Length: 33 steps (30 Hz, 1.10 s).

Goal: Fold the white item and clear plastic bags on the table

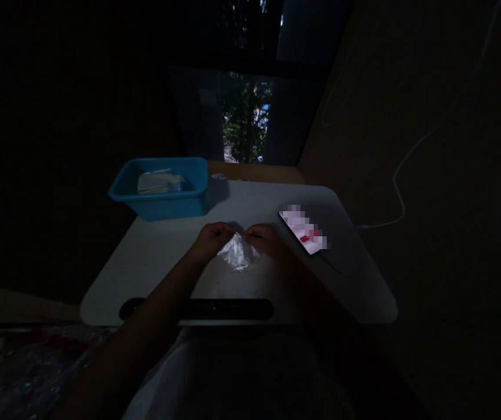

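A crinkled, clear plastic bag (238, 254) hangs between my hands just above the white table (158, 256). My left hand (213, 238) pinches its upper left edge, fingers closed. On the other side my right hand (264, 238) grips the upper right edge, also with fingers closed. The two sets of fingertips are close together, with a small gap between them. The bag's lower part spreads loosely downward and catches the light. Dim light hides the finer details of the fingers.
At the back left stands a blue plastic basket (171, 205) holding pale, flat packets (158, 182). A lit phone (300, 230) lies to the right, with a thin cable by it. A black slot (228, 309) runs along the table's front. White cord (394, 175) hangs at right.
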### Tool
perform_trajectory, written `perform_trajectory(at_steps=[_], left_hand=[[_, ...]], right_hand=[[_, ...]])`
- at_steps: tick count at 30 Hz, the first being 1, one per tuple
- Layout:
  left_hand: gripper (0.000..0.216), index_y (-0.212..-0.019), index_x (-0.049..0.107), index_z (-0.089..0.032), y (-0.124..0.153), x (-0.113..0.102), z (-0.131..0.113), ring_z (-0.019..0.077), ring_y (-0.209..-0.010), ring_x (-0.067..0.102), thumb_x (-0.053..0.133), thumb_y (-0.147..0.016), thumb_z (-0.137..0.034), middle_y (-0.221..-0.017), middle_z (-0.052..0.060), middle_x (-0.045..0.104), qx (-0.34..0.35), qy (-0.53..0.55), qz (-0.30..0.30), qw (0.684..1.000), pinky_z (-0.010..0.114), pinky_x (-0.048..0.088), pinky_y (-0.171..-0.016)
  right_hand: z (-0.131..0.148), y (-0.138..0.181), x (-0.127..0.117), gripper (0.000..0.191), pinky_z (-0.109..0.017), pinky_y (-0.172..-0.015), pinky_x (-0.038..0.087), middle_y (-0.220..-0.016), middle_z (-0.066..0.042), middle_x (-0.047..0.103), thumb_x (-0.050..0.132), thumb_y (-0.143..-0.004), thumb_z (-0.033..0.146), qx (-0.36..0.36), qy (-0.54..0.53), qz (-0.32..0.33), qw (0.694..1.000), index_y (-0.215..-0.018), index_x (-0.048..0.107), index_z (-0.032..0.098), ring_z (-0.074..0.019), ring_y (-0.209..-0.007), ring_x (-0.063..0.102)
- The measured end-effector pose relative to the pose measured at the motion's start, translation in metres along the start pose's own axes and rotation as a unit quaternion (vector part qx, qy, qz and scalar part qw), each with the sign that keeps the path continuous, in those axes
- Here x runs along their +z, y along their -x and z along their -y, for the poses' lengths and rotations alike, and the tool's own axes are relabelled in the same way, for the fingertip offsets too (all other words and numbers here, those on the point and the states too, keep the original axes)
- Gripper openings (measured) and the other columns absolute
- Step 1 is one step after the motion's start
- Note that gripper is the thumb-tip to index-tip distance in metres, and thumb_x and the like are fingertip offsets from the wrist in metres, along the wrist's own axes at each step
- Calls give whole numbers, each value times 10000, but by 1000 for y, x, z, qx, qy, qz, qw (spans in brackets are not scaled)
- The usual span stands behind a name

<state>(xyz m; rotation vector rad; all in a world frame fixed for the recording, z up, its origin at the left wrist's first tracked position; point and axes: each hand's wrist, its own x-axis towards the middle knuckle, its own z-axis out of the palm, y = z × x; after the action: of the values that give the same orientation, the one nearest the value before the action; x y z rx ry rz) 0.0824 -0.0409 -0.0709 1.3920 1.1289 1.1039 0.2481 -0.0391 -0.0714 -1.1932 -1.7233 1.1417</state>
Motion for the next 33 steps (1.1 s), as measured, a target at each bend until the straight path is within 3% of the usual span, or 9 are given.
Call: perform_trajectory(at_steps=[9,21,28,33], left_hand=[[127,-575,571,-131,1,2,-5,59,-432,422,594,-585,-255,-484,-30,536,-8,-6,-5,1000,187,325,-436],[109,-599,606,-140,-2,1,6,87,-496,489,591,-593,-247,-539,-3,589,29,-57,73,995,206,379,-497],[95,-603,615,-148,-1,2,4,103,-508,503,590,-586,-238,-556,5,597,19,-42,68,997,223,389,-509],[101,-599,607,-146,-1,1,5,103,-508,500,588,-588,-245,-550,-6,589,25,-45,69,996,217,387,-509]], right_hand=[[-2,0,-1,118,-197,-514,347,-552,31,531,535,-642,254,-11,11,-29,999,-605,580,150,-76,-533,454],[-5,-2,3,132,-209,-556,365,-583,25,543,546,-641,278,-35,3,-17,999,-632,576,149,-80,-556,468],[-3,-1,0,122,-216,-575,374,-585,25,538,509,-648,262,-19,-4,-52,998,-618,560,156,-93,-585,483],[-2,-2,2,146,-219,-575,373,-597,19,540,525,-642,297,-18,-3,-38,999,-631,567,157,-97,-591,483]])
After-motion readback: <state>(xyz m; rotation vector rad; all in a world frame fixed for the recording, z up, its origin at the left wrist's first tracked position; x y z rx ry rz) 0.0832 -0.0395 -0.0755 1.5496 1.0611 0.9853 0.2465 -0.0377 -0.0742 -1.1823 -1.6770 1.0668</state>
